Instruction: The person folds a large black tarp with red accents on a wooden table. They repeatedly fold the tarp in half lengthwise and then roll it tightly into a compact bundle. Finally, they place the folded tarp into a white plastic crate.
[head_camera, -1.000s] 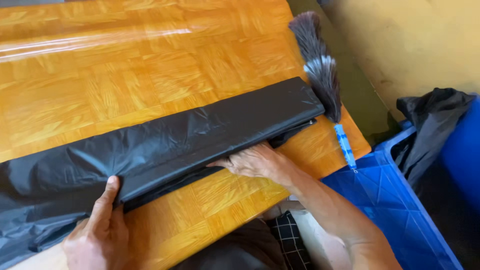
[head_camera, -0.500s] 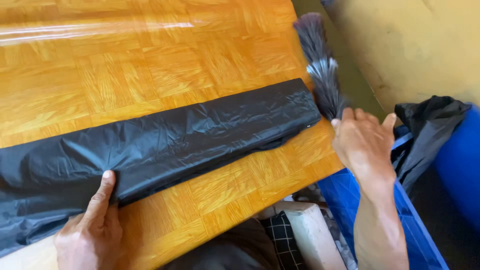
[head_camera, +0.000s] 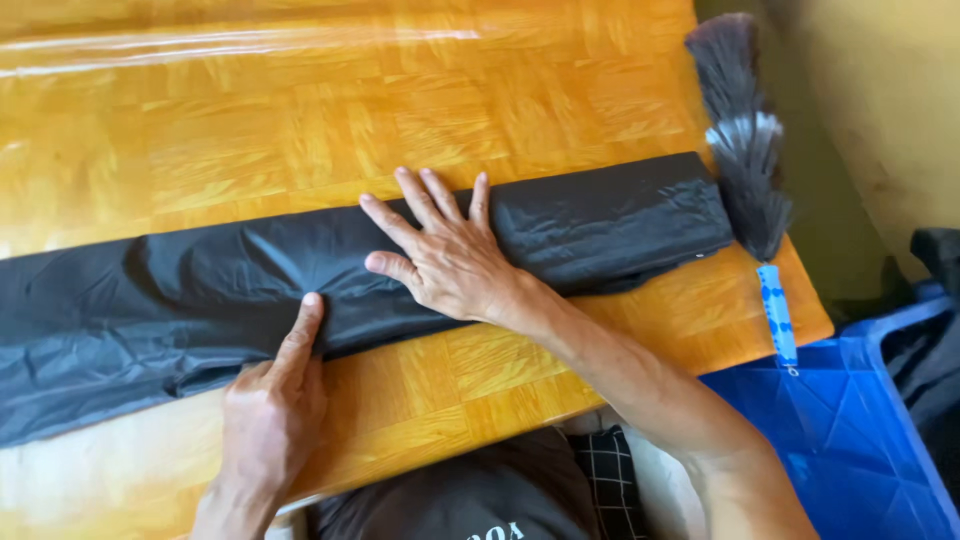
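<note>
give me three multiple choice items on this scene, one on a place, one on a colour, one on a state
1. Where does the feather duster lie?
A. along the right edge of the wooden table
B. under the black plastic sheet
C. in the blue bin

2. What colour is the folded plastic sheet?
A. yellow
B. black
C. white

3. How is the right hand placed?
A. closed in a fist
B. lifted clear of the table
C. flat on the sheet, fingers spread

Answers:
1 A, the duster rests by the table's right edge with its blue handle pointing towards the blue bin.
2 B, the sheet is dark black across the table.
3 C, the palm presses on the sheet, while the left hand touches its near edge.
</note>
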